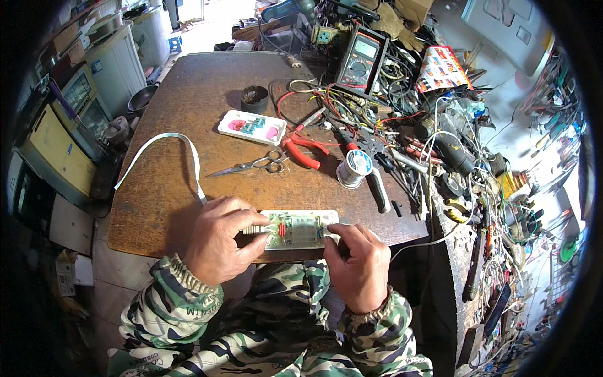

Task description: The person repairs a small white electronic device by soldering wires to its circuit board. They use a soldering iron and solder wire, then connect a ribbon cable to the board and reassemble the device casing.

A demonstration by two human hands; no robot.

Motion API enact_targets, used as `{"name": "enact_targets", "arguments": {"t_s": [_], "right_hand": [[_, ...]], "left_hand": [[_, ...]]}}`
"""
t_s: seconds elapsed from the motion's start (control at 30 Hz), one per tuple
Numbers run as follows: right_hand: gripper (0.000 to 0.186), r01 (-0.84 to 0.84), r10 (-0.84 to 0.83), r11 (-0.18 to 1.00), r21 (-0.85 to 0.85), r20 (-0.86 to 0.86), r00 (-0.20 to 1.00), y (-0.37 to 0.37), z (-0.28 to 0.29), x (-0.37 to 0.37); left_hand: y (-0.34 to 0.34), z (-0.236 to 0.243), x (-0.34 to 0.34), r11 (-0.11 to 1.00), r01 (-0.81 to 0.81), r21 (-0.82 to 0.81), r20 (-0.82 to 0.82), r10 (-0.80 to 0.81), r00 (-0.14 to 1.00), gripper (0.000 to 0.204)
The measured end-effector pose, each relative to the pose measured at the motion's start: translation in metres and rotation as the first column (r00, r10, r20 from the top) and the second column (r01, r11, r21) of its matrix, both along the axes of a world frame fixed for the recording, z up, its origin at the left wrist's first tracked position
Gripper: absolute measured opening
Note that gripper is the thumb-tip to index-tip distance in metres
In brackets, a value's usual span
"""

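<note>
A white plastic casing with a green circuit board in it lies at the table's near edge, open side up. My left hand closes on its left end, where a ribbed cable sleeve shows between thumb and fingers. From behind that hand a flat white cable curves away over the table. My right hand pinches the casing's right end between thumb and forefinger; its other fingers are curled under. Several red parts sit near the board's left side.
Beyond the casing lie scissors, red-handled pliers and a solder spool. Another white casing half stands by a round black pot. Farther back, a multimeter leans among tangled wires. Tools and cables crowd the right side.
</note>
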State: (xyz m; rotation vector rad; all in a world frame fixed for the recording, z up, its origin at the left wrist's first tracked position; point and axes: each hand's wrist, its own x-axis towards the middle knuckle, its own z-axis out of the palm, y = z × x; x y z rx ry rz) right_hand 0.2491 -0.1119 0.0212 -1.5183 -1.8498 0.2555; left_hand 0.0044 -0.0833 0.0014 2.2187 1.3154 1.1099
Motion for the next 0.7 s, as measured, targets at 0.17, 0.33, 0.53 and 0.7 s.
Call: {"name": "enact_targets", "arguments": {"t_s": [0.17, 0.33, 0.53, 0.7], "right_hand": [[0.016, -0.066, 0.082, 0.990, -0.123, 0.134, 0.987, 0.018, 0.004, 0.005], [0.015, -0.116, 0.132, 0.986, -0.119, 0.128, 0.983, 0.024, -0.002, 0.009], [0.015, -0.154, 0.154, 0.988, 0.005, 0.039, 0.987, 0.026, -0.015, 0.011], [0.012, -0.170, 0.170, 0.985, -0.009, -0.005, 0.985, 0.027, -0.018, 0.014]], "left_hand": [[0.001, -0.002, 0.000, 1.000, -0.004, 0.010, -0.012, 0.004, 1.000, 0.025], [0.001, -0.004, 0.002, 1.000, -0.023, 0.009, 0.007, 0.023, 1.000, 0.022], [0.000, -0.002, 0.002, 1.000, -0.028, -0.001, -0.004, 0.028, 1.000, 0.022], [0.000, -0.001, 0.002, 1.000, -0.023, -0.012, -0.004, 0.023, 1.000, 0.023]]}}
